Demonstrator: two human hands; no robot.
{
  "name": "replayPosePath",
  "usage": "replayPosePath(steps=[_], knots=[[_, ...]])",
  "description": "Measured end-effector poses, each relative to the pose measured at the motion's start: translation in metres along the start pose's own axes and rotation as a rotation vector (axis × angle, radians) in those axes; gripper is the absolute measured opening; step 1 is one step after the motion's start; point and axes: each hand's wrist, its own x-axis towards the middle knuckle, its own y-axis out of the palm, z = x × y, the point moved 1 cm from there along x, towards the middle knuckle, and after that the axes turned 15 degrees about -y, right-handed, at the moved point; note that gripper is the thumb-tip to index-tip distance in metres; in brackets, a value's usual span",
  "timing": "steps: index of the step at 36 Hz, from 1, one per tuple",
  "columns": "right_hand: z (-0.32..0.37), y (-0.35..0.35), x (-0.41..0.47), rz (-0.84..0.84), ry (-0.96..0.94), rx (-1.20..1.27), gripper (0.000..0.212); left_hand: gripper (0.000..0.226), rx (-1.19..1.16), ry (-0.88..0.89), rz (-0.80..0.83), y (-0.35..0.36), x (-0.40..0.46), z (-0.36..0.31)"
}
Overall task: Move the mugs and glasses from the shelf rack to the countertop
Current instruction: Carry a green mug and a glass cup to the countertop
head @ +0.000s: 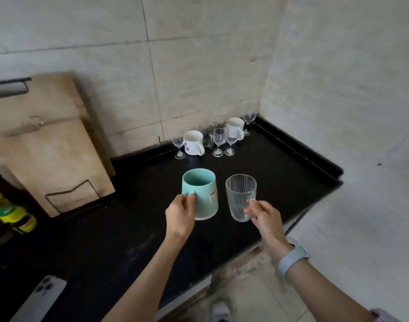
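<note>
My left hand grips the handle of a teal mug, held upright above the black countertop. Beside it, my right hand holds a clear ribbed glass mug by its handle, also upright. At the back corner of the countertop stand two white mugs among several small stemmed glasses and a glass tumbler. The shelf rack is out of view.
Two wooden cutting boards lean against the tiled wall at the left. Bottles with yellow-green caps lie at the far left. A phone rests at the countertop's near left. The countertop's front edge runs diagonally at the right.
</note>
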Motion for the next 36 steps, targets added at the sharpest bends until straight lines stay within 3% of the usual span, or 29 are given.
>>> replayPosePath(steps=[14,36], knots=[[-0.076,0.057,0.22,0.228,0.128,0.028,0.017,0.021,-0.035,-0.261,-0.118,0.112,0.176,0.021],[-0.106,0.109,0.303,0.306,0.126,0.056,0.015,0.024,-0.155,-0.362,-0.269,0.158,0.237,0.026]])
